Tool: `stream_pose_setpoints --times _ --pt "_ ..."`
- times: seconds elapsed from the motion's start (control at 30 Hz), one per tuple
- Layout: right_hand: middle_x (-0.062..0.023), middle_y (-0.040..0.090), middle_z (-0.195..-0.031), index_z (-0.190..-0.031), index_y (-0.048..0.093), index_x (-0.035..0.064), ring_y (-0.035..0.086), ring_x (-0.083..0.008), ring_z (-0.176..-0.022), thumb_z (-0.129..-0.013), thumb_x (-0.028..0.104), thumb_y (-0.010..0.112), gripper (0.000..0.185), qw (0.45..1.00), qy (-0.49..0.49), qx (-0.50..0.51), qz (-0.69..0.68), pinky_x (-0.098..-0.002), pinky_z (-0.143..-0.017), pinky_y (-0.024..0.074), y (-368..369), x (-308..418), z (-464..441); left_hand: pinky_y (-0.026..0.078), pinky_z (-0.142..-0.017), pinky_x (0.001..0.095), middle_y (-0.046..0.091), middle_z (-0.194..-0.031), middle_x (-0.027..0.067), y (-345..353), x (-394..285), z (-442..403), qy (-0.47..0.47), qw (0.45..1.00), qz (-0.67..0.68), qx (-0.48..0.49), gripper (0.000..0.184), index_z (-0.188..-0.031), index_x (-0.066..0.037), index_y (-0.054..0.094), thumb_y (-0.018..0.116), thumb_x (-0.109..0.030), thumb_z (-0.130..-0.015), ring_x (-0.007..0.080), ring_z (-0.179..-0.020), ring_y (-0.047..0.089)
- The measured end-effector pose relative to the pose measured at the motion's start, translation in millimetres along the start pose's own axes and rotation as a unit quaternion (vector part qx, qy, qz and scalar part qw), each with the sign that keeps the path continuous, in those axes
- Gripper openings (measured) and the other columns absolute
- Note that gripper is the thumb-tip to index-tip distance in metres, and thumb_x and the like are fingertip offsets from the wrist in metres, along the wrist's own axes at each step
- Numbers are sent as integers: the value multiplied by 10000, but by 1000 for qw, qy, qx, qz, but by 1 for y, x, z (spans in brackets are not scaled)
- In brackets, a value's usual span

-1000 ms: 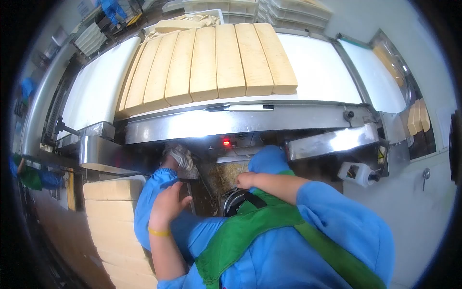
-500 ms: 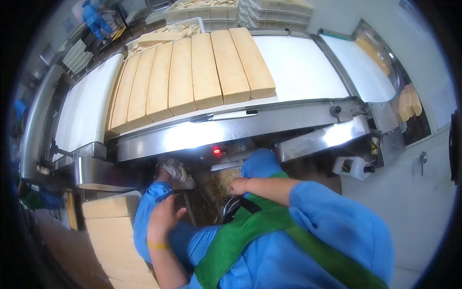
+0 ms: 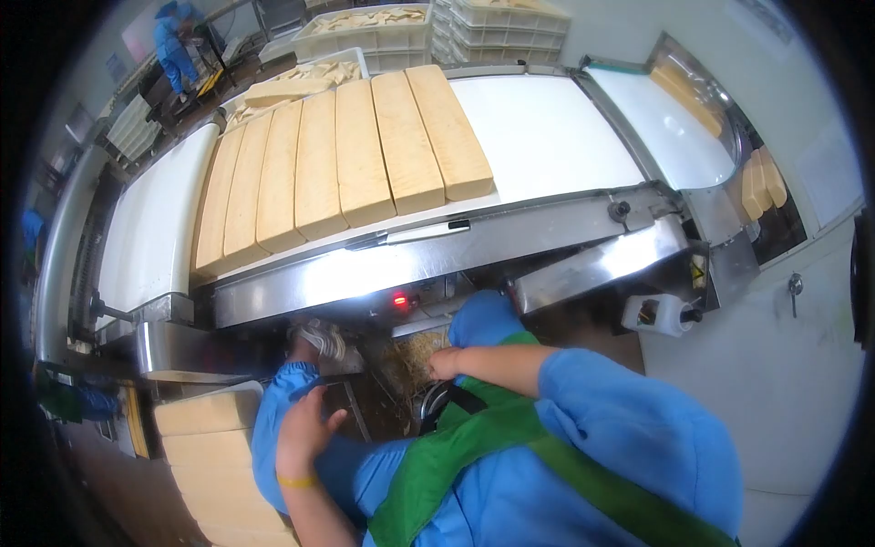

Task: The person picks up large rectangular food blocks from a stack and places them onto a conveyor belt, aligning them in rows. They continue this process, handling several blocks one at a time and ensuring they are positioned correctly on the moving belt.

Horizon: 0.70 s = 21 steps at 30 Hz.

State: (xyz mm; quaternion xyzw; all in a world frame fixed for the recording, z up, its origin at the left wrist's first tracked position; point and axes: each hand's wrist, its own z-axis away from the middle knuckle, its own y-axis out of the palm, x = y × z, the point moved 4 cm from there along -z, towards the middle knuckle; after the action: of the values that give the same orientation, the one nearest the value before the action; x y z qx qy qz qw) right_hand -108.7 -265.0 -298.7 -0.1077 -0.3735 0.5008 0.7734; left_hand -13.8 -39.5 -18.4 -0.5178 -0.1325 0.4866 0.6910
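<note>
My left hand (image 3: 308, 424) lies on my left leg, thumb apart from the fingers, holding nothing. A yellow band (image 3: 298, 480) circles that wrist. My right hand (image 3: 445, 363) rests at my right thigh with its fingers curled in; I see nothing in it. Ahead of both hands, a row of long, pale tan blocks (image 3: 363, 155) lies side by side on a white belt (image 3: 551, 132). A white-handled knife (image 3: 427, 233) rests along the belt's metal front edge. More tan blocks (image 3: 208, 415) are stacked beside my left leg.
Behind the belt stand white crates (image 3: 365, 41) of tan pieces. A metal guard (image 3: 602, 264) and a white plastic jug (image 3: 658, 314) are at right. Pale shavings (image 3: 415, 357) lie on the floor between my legs. A person in blue (image 3: 173, 46) stands far left.
The view has shifted slightly, so the belt and blocks appear a little lower and further left. Both hands keep nearly the same place on my legs.
</note>
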Motion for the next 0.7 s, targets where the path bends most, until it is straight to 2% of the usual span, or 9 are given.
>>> stream_pose_setpoints --times 0.17,0.27,0.37,0.4,0.53,0.57,0.6,0.63,0.7 --pt "-142 667 -1025 -1010 676 108 624 -316 -983 -850 319 543 296 1000 -6 3 22 -445 -848 483 6 -3 -8 472 -895 419 622 -1135 204 -5 -6 3 -6 1000 -2 10 501 -1228 -28 539 687 -290 -827 373 -1050 585" --pt "-130 668 -1016 -1019 670 126 628 -319 -968 -859 329 537 291 999 -14 3 28 -447 -830 488 12 -8 -15 476 -884 421 627 -1121 198 1 2 3 17 1000 -3 -17 502 -1227 -32 541 684 -296 -825 367 -1037 591" --pt "-132 668 -1006 -1031 661 125 631 -320 -951 -861 330 534 295 999 -31 -11 20 -450 -819 490 13 -10 -16 494 -797 427 642 -1043 198 7 9 -1 48 998 -13 -43 535 -1229 -39 528 696 -333 -815 368 -949 611" --pt "-135 668 -1001 -1046 654 124 630 -323 -940 -862 331 535 301 1000 -12 23 15 -454 -819 488 13 -12 -19 490 -811 435 635 -1060 209 8 11 0 67 996 -14 -63 517 -1212 -38 532 693 -332 -817 381 -971 603" --pt "-137 667 -1013 -1080 646 118 631 -319 -927 -856 324 557 317 999 -11 -20 27 -445 -808 495 23 -17 -27 495 -786 457 642 -994 193 8 11 -2 65 997 -11 -47 452 -1114 -40 550 678 -355 -816 371 -926 616" --pt "-139 667 -1021 -1119 635 126 634 -313 -924 -855 305 560 328 998 -25 -26 51 -431 -812 501 45 -39 -56 496 -764 464 642 -960 191 11 16 -3 57 997 -8 -52 438 -1080 -41 546 674 -366 -816 372 -900 618" --pt "-205 669 -971 -957 695 46 641 -367 -878 -837 423 547 422 996 -76 -47 -23 -463 -811 495 31 -30 -36 491 -780 464 637 -990 202 13 20 -4 55 997 -7 -47 464 -1119 -40 541 669 -372 -821 379 -928 610" --pt "-195 671 -984 -970 693 51 641 -356 -892 -841 429 547 425 998 -49 -35 -21 -459 -814 496 30 -34 -38 485 -795 465 632 -1021 212 15 22 -4 56 998 -3 -42 491 -1157 -38 535 665 -377 -827 387 -955 601" --pt "-175 672 -1007 -1020 682 66 636 -341 -932 -841 393 570 389 998 -51 -19 -30 -438 -830 496 22 -31 -30 489 -780 467 634 -984 201 15 22 -7 38 999 0 -17 478 -1146 -47 533 664 -375 -824 385 -926 606"
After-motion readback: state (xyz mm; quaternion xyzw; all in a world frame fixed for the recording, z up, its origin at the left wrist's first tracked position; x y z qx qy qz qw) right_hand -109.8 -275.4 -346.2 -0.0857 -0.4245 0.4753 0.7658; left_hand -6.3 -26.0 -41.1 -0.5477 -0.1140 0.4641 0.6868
